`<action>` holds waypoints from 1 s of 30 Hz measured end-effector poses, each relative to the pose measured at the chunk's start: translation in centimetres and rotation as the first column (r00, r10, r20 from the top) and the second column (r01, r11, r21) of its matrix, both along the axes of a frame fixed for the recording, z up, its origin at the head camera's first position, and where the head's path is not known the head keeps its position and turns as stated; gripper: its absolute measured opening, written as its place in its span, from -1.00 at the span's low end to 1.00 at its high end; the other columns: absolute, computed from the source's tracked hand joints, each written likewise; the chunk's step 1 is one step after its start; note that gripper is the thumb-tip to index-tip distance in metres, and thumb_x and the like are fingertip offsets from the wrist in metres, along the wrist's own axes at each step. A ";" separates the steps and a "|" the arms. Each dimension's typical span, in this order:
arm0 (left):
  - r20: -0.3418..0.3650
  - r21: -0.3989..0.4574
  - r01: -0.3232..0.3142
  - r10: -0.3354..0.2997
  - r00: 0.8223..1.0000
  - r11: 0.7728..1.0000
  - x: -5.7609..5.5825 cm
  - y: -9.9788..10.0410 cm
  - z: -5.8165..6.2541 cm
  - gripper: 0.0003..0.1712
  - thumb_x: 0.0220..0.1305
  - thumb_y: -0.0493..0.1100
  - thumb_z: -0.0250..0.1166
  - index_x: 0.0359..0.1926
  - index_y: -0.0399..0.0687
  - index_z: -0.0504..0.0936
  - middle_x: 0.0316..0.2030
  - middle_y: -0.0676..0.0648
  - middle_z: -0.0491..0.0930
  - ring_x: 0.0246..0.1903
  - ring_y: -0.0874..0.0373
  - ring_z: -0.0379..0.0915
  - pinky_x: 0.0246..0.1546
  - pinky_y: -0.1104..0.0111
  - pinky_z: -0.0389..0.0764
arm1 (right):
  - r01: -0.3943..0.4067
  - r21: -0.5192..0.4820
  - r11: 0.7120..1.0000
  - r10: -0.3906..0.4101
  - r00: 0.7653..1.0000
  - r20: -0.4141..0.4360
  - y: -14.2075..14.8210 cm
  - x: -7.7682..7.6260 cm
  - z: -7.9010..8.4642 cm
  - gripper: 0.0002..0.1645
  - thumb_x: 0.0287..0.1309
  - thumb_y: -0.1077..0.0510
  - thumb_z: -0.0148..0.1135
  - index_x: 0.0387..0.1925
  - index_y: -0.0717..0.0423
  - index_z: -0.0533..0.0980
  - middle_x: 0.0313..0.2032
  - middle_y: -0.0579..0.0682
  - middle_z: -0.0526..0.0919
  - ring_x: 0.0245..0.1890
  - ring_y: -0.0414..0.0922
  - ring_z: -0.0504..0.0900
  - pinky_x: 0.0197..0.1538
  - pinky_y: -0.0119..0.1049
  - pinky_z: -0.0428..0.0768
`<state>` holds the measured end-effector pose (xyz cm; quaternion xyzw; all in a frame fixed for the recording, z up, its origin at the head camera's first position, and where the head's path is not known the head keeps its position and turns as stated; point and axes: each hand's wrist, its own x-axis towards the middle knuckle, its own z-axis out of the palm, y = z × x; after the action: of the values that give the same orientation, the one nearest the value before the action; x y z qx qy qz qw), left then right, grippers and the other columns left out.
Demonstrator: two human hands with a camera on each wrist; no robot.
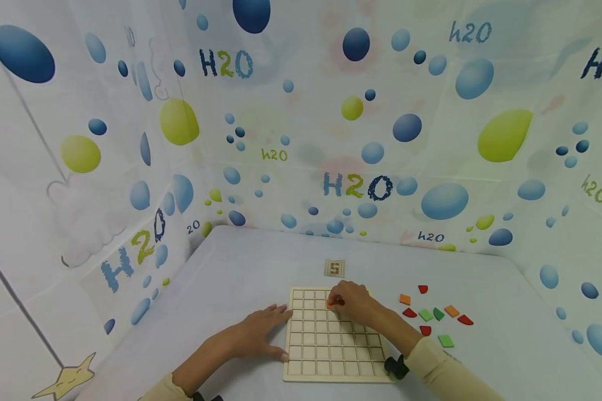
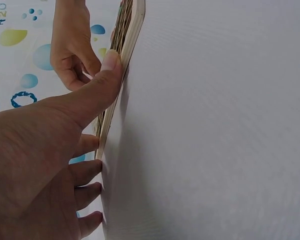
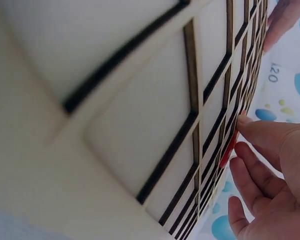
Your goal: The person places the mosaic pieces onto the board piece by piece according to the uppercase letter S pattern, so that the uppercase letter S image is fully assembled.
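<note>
A pale wooden grid board lies on the table in front of me. My right hand is over its far rows, thumb and fingers curled at a small red tile, which they pinch close against the grid. A bit of orange tile shows beside these fingertips, the rest covered by the hand. My left hand is spread at the board's left side; its thumb rests on the edge and the fingertips touch that side lower down.
A small pattern card with a blocky figure lies beyond the board. To the right are several loose tiles, among them an orange square, a green square and a red rounded piece. Printed curtains enclose the white table.
</note>
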<state>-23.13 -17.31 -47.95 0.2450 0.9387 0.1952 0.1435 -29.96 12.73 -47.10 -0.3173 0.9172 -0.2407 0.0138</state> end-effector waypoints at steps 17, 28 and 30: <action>0.001 0.000 0.004 -0.004 1.000 1.000 0.1 -0.1 0.2 0.20 0.14 0.43 0.48 0.64 0.01 0.23 0.64 -0.15 0.16 0.63 -0.24 0.01 0.53 -0.27 0.17 | 0.165 -0.059 0.985 -0.162 0.986 0.049 7.8 -2.9 2.6 -0.66 0.38 0.23 0.38 0.13 0.23 0.59 0.04 0.18 0.66 0.04 0.07 0.65 0.16 0.06 0.68; -0.005 -0.006 0.017 -0.017 1.000 1.000 -0.1 -0.2 -0.1 0.20 0.15 0.45 0.46 0.64 0.02 0.23 0.64 -0.14 0.16 0.62 -0.24 0.03 0.53 -0.24 0.19 | 0.316 0.103 0.943 -0.327 0.936 0.131 16.9 -4.3 3.0 -0.48 0.35 0.27 0.38 0.25 0.39 0.50 0.14 0.40 0.60 0.10 0.28 0.62 0.08 0.08 0.74; -0.003 -0.004 0.014 -0.014 1.000 1.000 0.0 -0.1 -0.1 0.20 0.15 0.45 0.47 0.64 0.02 0.23 0.64 -0.14 0.17 0.62 -0.23 0.03 0.53 -0.24 0.19 | 0.326 0.182 0.927 -0.357 0.918 0.175 17.7 -4.4 2.8 -0.45 0.35 0.25 0.39 0.28 0.40 0.47 0.14 0.41 0.59 0.12 0.30 0.60 0.15 0.14 0.70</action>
<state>-23.16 -17.42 -48.03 0.2518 0.9376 0.1919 0.1439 -34.41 30.46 -44.29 -0.1234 0.9676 -0.2015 0.0894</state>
